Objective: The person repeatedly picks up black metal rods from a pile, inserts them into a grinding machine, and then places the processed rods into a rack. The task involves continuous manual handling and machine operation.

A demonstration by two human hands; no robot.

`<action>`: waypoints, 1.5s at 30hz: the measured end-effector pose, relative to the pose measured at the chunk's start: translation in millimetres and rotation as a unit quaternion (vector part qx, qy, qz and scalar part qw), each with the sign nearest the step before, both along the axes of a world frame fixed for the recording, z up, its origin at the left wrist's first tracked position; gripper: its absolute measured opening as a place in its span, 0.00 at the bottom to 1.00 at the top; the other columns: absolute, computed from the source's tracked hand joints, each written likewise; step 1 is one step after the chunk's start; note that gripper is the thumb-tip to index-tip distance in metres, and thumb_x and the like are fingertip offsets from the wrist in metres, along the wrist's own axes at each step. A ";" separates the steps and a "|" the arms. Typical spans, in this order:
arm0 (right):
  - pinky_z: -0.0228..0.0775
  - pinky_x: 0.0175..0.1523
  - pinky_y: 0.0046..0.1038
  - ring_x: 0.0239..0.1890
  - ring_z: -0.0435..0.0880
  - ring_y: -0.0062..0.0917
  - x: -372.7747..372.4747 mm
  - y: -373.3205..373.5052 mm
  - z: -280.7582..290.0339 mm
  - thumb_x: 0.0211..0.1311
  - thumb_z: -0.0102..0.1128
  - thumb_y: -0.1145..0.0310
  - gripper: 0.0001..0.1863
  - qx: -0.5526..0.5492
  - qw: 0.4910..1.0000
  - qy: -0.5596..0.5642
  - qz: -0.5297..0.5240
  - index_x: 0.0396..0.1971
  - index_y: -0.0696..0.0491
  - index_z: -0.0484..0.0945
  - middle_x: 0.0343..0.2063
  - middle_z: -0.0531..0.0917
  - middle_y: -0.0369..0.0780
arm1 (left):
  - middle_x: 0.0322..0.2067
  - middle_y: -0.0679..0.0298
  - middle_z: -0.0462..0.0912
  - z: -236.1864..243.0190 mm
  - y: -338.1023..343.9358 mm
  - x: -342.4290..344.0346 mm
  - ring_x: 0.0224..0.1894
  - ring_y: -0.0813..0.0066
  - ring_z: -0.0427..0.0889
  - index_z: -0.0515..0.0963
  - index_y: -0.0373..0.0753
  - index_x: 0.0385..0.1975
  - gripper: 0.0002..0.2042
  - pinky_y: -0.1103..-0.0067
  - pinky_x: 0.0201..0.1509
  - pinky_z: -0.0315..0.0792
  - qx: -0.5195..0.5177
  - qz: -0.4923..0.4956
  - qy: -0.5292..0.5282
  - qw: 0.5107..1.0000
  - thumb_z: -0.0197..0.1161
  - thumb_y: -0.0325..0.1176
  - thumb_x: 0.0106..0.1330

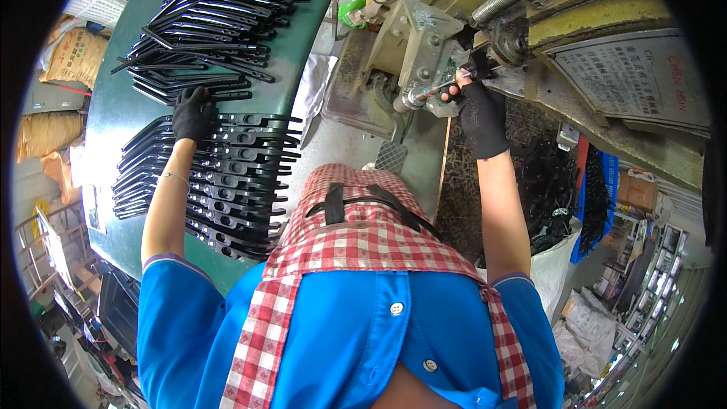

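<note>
My left hand (193,113), in a black glove, is on the green table with its fingers curled over the end of a black metal bar (227,96). Below it lies a row of flat black metal brackets (235,167) with holes and hooked ends. Above it, bent black bars (219,19) are heaped. My right hand (483,117), in a black glove with bare fingertips, reaches to the machine's tooling (492,60). Its fingers are bent together beside a thin metal rod (441,89); what they grip is partly hidden.
The green table (291,53) curves along the left. A yellow-green machine (606,23) with a plate stands at the right. A foot pedal (391,157) is below it. A white sack (556,265) and a blue crate (606,212) with black parts stand at the lower right.
</note>
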State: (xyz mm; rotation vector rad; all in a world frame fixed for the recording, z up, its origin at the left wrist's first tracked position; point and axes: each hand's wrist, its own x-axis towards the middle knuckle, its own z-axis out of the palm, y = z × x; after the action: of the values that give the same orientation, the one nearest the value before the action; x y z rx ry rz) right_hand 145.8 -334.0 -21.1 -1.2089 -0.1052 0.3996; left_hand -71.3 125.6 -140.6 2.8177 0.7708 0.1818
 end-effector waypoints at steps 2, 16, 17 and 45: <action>0.74 0.32 0.30 0.28 0.74 0.22 0.7 -1.7 -2.2 0.59 0.58 0.77 0.08 0.025 0.999 0.020 0.001 0.38 0.58 0.73 0.30 0.75 0.37 | 0.44 0.62 0.75 -0.4 -0.2 0.5 0.50 0.56 0.72 0.76 0.47 0.40 0.11 0.67 0.50 0.70 -0.005 0.002 0.007 1.000 0.62 0.38 0.58; 0.75 0.33 0.31 0.28 0.75 0.23 7.9 -3.7 -20.9 0.57 0.58 0.79 0.07 0.057 0.998 0.004 -0.031 0.37 0.59 0.74 0.30 0.75 0.39 | 0.43 0.62 0.76 -7.0 1.6 1.5 0.51 0.56 0.72 0.76 0.48 0.44 0.14 0.65 0.51 0.69 0.032 0.009 0.034 0.999 0.62 0.40 0.57; 0.75 0.33 0.30 0.28 0.75 0.23 13.1 -5.6 -32.3 0.57 0.58 0.78 0.07 0.050 0.998 0.000 -0.046 0.36 0.59 0.74 0.29 0.76 0.38 | 0.43 0.62 0.76 -5.6 0.1 2.7 0.51 0.57 0.73 0.76 0.48 0.44 0.15 0.65 0.52 0.68 0.040 0.010 0.030 0.999 0.62 0.41 0.57; 0.67 0.51 0.29 0.46 0.78 0.27 -12.1 -119.2 -25.8 0.63 0.56 0.59 0.23 -0.381 0.865 -0.204 0.254 0.54 0.55 0.71 0.43 0.80 0.44 | 0.26 0.57 0.79 133.7 -182.4 104.9 0.27 0.53 0.79 0.72 0.45 0.43 0.14 0.64 0.27 0.69 -0.072 -0.417 -0.007 0.906 0.56 0.46 0.64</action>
State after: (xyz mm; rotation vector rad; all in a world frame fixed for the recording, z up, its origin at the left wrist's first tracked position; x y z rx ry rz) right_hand 133.7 -453.2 -46.9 -2.0523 -0.6959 0.6729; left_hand 33.6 -56.8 -6.9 2.7166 -0.4441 -0.0021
